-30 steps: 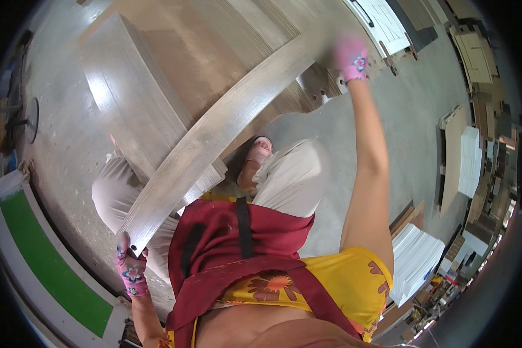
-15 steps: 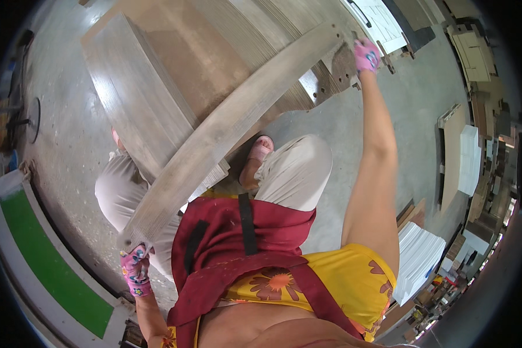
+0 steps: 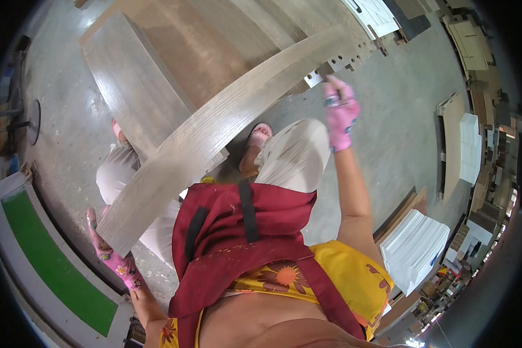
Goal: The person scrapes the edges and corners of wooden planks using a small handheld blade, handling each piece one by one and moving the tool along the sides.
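A long grey-brown wooden board (image 3: 214, 122) slants from lower left to upper right across my lap. Its far end lies over the stacked boards. My left hand (image 3: 117, 258), in a pink patterned glove, holds the near end, with some fingers stretched up along its outer edge. My right hand (image 3: 342, 116), gloved the same way, is raised to the right of the board's far half, apart from it. Its fingers are drawn together and slightly blurred; whatever lies between them I cannot make out.
More wooden boards (image 3: 136, 81) are piled ahead, some with drilled holes at their ends. White panels (image 3: 414, 246) are stacked on the right, with further panels (image 3: 470, 148) beyond. A green-topped stand (image 3: 55, 261) is on the left. My knees are beneath the board.
The board has been turned; the holes seen at its ends before no longer show on its upper face. My right hand has left the far end and come nearer. My left hand's grip has shifted.
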Demonstrator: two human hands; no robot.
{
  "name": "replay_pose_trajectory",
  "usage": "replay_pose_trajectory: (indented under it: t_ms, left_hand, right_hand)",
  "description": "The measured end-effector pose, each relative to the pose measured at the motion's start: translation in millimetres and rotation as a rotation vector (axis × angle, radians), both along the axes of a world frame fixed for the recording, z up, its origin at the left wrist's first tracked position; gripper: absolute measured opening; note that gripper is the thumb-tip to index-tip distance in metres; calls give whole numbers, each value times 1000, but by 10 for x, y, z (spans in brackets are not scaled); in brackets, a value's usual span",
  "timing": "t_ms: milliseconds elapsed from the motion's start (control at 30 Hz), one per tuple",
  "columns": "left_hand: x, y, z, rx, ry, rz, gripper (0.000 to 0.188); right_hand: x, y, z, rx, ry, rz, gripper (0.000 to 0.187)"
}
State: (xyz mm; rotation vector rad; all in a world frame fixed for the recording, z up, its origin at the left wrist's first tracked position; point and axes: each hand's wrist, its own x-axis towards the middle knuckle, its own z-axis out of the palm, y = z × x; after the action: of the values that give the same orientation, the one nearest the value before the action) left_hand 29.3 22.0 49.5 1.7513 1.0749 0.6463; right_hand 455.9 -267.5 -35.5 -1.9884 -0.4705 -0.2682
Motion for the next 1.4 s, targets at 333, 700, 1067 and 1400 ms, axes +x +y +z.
replay_pose_trajectory:
  t_ms: [333, 700, 1067, 1400]
  left_hand:
    - [95, -164, 141, -623, -386, 143, 68]
    - [188, -58, -131, -585, -295, 221, 46]
    - [152, 35, -304, -654, -243, 295, 45]
    - [106, 49, -373, -677, -284, 336, 43]
  right_hand:
    - [-979, 1237, 372, -371, -447, 910, 19]
    - [2251, -508, -272, -762, -213, -328, 17]
    - [1527, 395, -630, -567, -496, 274, 8]
    - [1531, 221, -289, -621, -300, 223, 18]
